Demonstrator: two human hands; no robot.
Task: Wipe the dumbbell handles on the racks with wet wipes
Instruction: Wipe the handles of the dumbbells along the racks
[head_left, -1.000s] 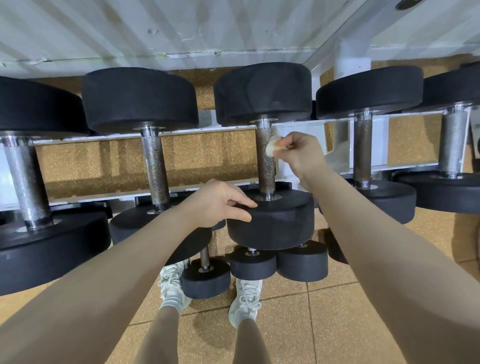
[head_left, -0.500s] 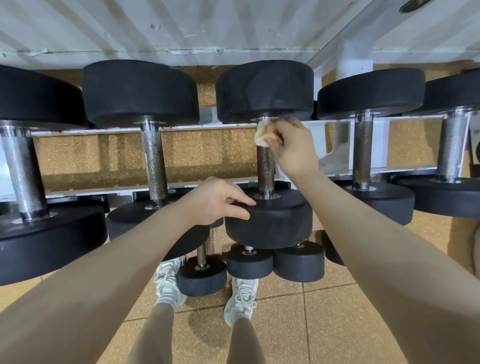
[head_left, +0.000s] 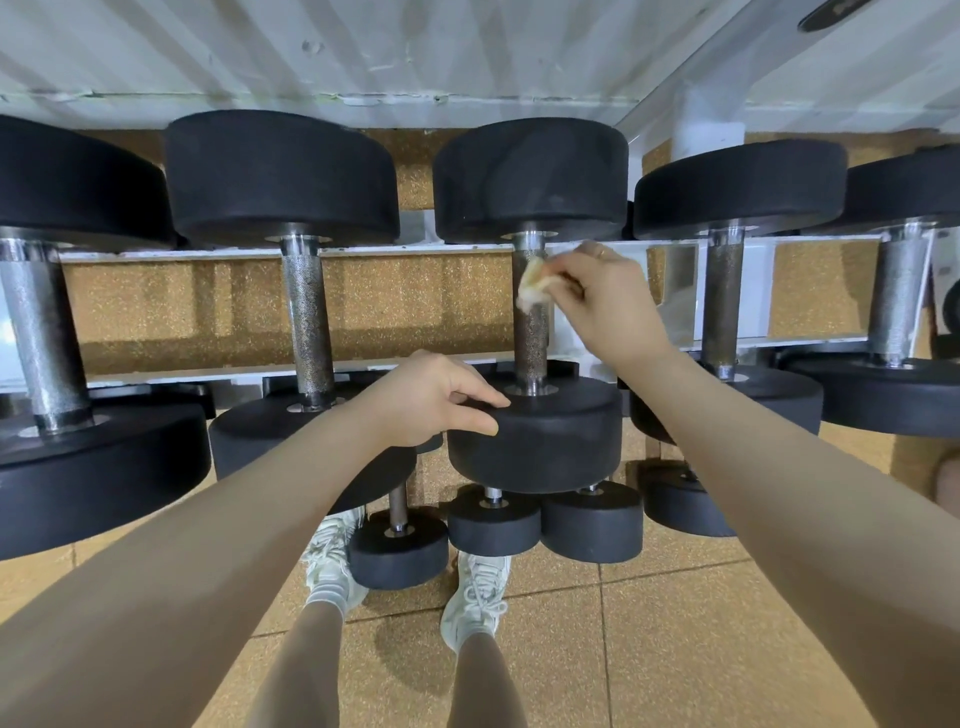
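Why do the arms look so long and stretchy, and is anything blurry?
Head view: the wide-angle lens stretches the forearms toward the corners and bows the rack rail; the wipe in the right hand is slightly smeared; the left hand looks sharp; soft shadows fall under the shoes.

A gym; black dumbbells (head_left: 535, 312) with knurled steel handles rest on a white rack (head_left: 415, 249); speckled rubber floor tiles (head_left: 701, 649).

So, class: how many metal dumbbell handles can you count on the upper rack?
5: far-left handle, second handle, middle handle under the wet wipe, fourth handle, far-right handle. Others may lie outside the frame.
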